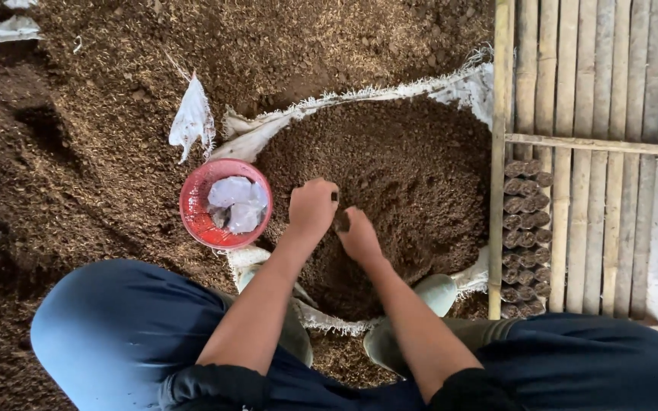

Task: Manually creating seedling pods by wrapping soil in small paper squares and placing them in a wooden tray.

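Both hands meet over a mound of dark soil (390, 175) heaped on a frayed white sack (359, 95) spread on the ground. Left hand (312, 207) is curled into a loose fist, knuckles up. Right hand (358, 234) is closed too, fingers tucked toward the left. A small dark item (340, 221) sits between them, touching both; too small to say what it is.

Around: one red bowl (192, 205) just left of the left hand, holding crumpled clear plastic bags (237, 202), number unclear. One torn white scrap (192, 118) lies above the bowl. To the right, one bamboo slat tray (611, 91) with small filled soil pots (525, 228) packed in rows along its left edge; roughly two dozen, the lower ones run together in shadow. Loose husk litter (78, 91) covers the floor.

Two pale boots (437, 291) partly hidden under forearms and knees; the left one is barely seen. Sack's near edge is covered by the legs. Another white scrap (1, 29) is cut off top left.
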